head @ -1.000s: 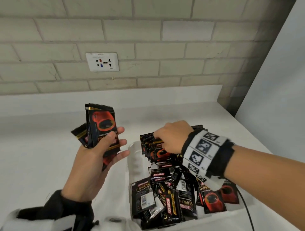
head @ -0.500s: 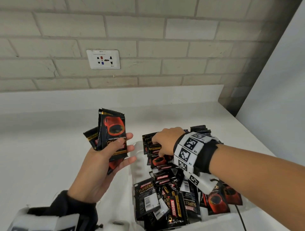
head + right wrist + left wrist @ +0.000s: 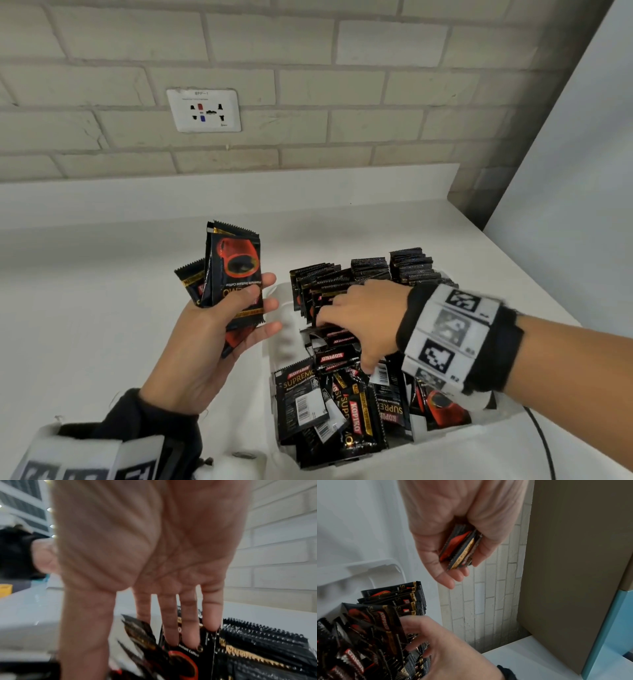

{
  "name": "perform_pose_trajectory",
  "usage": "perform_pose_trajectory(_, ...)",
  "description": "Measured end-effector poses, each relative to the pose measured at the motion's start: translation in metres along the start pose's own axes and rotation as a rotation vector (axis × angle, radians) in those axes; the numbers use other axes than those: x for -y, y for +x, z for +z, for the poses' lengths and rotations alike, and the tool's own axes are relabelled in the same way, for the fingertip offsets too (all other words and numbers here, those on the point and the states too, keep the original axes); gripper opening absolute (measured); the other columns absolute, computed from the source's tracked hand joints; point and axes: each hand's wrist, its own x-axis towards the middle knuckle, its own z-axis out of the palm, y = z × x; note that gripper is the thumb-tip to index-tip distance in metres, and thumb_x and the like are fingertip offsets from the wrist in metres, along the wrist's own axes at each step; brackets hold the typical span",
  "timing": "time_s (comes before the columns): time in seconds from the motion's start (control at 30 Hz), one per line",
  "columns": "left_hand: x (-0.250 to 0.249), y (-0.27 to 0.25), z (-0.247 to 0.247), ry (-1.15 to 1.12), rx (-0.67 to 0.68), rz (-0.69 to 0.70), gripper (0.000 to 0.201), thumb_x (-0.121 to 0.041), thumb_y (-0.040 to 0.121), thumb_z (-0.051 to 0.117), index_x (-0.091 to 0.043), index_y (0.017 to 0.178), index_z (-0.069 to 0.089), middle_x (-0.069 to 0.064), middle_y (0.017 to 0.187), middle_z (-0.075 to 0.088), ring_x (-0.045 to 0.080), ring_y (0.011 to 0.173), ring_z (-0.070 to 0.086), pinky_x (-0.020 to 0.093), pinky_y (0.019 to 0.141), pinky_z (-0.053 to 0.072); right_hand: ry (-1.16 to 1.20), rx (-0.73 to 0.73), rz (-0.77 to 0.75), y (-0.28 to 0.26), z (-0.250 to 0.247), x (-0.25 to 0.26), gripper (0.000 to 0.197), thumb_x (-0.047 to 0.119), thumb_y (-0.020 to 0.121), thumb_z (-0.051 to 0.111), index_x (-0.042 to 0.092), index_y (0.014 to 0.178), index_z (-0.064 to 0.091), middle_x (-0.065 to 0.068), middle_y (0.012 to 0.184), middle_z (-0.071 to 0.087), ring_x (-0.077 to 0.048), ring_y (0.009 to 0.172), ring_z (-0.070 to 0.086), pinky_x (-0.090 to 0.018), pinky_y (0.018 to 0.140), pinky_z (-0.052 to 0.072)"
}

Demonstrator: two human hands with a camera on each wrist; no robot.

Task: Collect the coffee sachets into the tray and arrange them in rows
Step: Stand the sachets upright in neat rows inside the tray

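Several coffee sachets (image 3: 236, 274) stand bunched in the left hand (image 3: 205, 342) in the head view, long axis upright and tilted a little left, serrated top edges pointing to the far wall, the red cup print facing the camera. Thumb and fingers are curled round the bunch, held above the white table (image 3: 85, 308) just left of the white tray (image 3: 284, 339). In the tray's far part, sachets stand on edge in rows (image 3: 370, 270), serrated tops up; in its near part a loose heap (image 3: 342, 404) lies flat, pointing every way. The right hand (image 3: 363, 318) reaches in from the right, palm down, fingers spread among the leftmost row, with a marker band on the wrist. A wall socket (image 3: 203, 110) sits on the brick wall.

From the left wrist view, the left hand (image 3: 453, 534) grips the bunch (image 3: 460, 549) edge-on, its long axis running along the palm. Below, the right hand (image 3: 440, 646) touches upright sachets (image 3: 393, 601) inside the tray (image 3: 368, 566).

From the right wrist view, blurred, the right hand (image 3: 145, 561) shows straight, parted fingers (image 3: 171, 628) pointing down, their tips pushed between upright sachets (image 3: 185, 654); it grips nothing. A packed row (image 3: 274, 649) stands to the right, serrated edges up.
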Motion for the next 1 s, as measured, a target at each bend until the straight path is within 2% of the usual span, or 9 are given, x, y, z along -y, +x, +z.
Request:
perform_pose_trajectory(0.07, 0.0, -0.002, 0.001, 0.007, 0.011, 0.003, 0.016, -0.005, 0.082, 0.054, -0.011, 0.088, 0.068, 0.001, 0.084, 0.074, 0.011, 0.061, 0.067, 0.031, 0.058, 0.059, -0.074, -0.035, -0.017, 0.007, 0.008, 0.006, 0.083, 0.042, 0.071, 0.075, 0.021, 0.138, 0.03, -0.003, 0.131, 0.046, -0.024, 0.117, 0.045, -0.038, 0.091, 0.04)
perform_pose_trajectory(0.13, -0.001, -0.003, 0.0, 0.009, 0.012, 0.012, 0.017, -0.007, 0.079, 0.055, -0.01, 0.091, 0.067, 0.001, 0.085, 0.074, 0.011, 0.062, 0.067, 0.031, 0.058, 0.059, -0.108, -0.069, -0.032, 0.013, 0.013, 0.011, 0.079, 0.038, 0.072, 0.075, 0.02, 0.135, 0.031, -0.005, 0.127, 0.048, -0.025, 0.114, 0.048, -0.037, 0.084, 0.041)
perform_pose_trajectory(0.27, -0.003, -0.005, -0.003, -0.006, -0.005, 0.026, 0.018, -0.003, 0.085, 0.052, -0.01, 0.095, 0.065, 0.0, 0.084, 0.074, 0.011, 0.061, 0.067, 0.031, 0.057, 0.059, -0.022, -0.11, -0.033, 0.019, 0.015, 0.011, 0.058, 0.021, 0.084, 0.062, 0.018, 0.135, 0.034, -0.007, 0.121, 0.052, -0.026, 0.106, 0.054, -0.032, 0.07, 0.04)
perform_pose_trajectory(0.4, -0.003, -0.006, -0.006, -0.018, -0.014, 0.028, 0.017, -0.003, 0.086, 0.052, -0.01, 0.094, 0.065, 0.001, 0.084, 0.074, 0.011, 0.061, 0.067, 0.031, 0.057, 0.058, 0.181, -0.143, -0.008, 0.019, 0.002, -0.001, 0.036, 0.012, 0.092, 0.047, 0.018, 0.128, 0.047, -0.005, 0.117, 0.058, -0.022, 0.102, 0.056, -0.028, 0.074, 0.04)
perform_pose_trajectory(0.53, -0.002, -0.006, -0.006, -0.023, -0.01, 0.014, 0.018, -0.003, 0.086, 0.052, -0.009, 0.096, 0.065, 0.001, 0.085, 0.074, 0.011, 0.061, 0.067, 0.031, 0.056, 0.059, 0.284, -0.141, 0.044, 0.023, -0.011, -0.015, 0.04, 0.005, 0.094, 0.039, 0.017, 0.131, 0.046, -0.005, 0.124, 0.056, -0.021, 0.107, 0.053, -0.023, 0.077, 0.036)
perform_pose_trajectory(0.63, -0.002, -0.004, -0.006, -0.023, -0.005, -0.003, 0.018, -0.003, 0.086, 0.052, -0.008, 0.097, 0.065, 0.002, 0.086, 0.074, 0.011, 0.061, 0.067, 0.031, 0.056, 0.059, 0.326, -0.128, 0.075, 0.029, -0.015, -0.019, 0.042, 0.006, 0.095, 0.038, 0.016, 0.136, 0.042, -0.004, 0.135, 0.049, -0.021, 0.117, 0.049, -0.019, 0.079, 0.031)
perform_pose_trajectory(0.7, -0.001, -0.002, -0.007, -0.032, -0.004, -0.024, 0.018, -0.004, 0.085, 0.053, -0.008, 0.098, 0.065, 0.002, 0.087, 0.074, 0.012, 0.061, 0.067, 0.032, 0.057, 0.059, 0.347, -0.125, 0.087, 0.034, -0.017, -0.019, 0.042, 0.007, 0.096, 0.039, 0.015, 0.137, 0.041, -0.004, 0.135, 0.049, -0.021, 0.119, 0.048, -0.019, 0.08, 0.032)
perform_pose_trajectory(0.9, 0.004, 0.005, -0.011, -0.077, -0.02, -0.117, 0.017, -0.005, 0.085, 0.053, -0.007, 0.099, 0.065, 0.004, 0.088, 0.074, 0.013, 0.062, 0.068, 0.035, 0.059, 0.058, 0.39, -0.16, 0.111, 0.037, -0.02, -0.019, 0.037, 0.011, 0.094, 0.046, 0.013, 0.131, 0.046, -0.007, 0.125, 0.055, -0.023, 0.11, 0.053, -0.023, 0.078, 0.035)
perform_pose_trajectory(1.0, 0.007, 0.007, -0.011, -0.128, -0.025, -0.176, 0.017, -0.015, 0.089, 0.051, -0.007, 0.097, 0.064, 0.006, 0.088, 0.074, 0.016, 0.064, 0.07, 0.036, 0.056, 0.058, 0.343, -0.176, 0.126, 0.035, -0.021, -0.024, 0.039, 0.017, 0.091, 0.053, 0.016, 0.128, 0.045, -0.006, 0.119, 0.054, -0.021, 0.103, 0.053, -0.026, 0.074, 0.037)
